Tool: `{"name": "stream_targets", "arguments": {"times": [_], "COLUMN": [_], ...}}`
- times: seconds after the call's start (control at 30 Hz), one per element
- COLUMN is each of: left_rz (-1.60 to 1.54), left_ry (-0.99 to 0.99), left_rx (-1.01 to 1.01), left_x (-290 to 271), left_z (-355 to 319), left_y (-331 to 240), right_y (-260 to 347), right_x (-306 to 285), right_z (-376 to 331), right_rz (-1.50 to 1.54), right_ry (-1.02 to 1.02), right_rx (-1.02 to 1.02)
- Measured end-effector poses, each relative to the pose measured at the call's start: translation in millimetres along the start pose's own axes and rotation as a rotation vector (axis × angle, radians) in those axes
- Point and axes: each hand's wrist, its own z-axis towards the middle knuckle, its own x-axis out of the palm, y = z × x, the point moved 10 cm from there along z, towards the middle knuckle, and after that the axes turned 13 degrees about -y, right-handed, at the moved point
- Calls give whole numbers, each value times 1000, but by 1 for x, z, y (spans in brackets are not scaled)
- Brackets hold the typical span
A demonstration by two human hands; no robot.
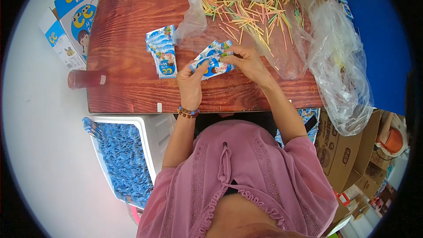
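Two bare hands, the left hand (190,84) and right hand (246,60), at frame centre. One clear plastic bag (328,48) of uncountably many thin coloured sticks (251,17), upper right. One red cylindrical cup (86,79), left. One white bin (152,125), lower left.

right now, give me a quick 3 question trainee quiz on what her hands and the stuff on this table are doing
1. True or false: both hands, left hand and right hand, hold the blue sachets.
2. Where do the thin coloured sticks lie? A. on the clear plastic bag B. in the white bin
3. What sits left of the hands on the wooden table?

Key: 1 true. 2 A. 3 a stack of sachets.
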Motion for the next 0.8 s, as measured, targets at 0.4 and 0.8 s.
{"name": "stream_targets", "arguments": {"times": [0.4, 0.8], "left_rz": [4, -157], "left_ry": [-22, 37], "left_rx": [-2, -104], "left_x": [1, 11], "left_z": [0, -3], "left_y": [6, 14], "right_y": [-15, -28], "right_x": [-3, -4], "right_z": [-1, 5], "right_rz": [32, 286], "right_ry": [-24, -31], "right_rx": [110, 142]}}
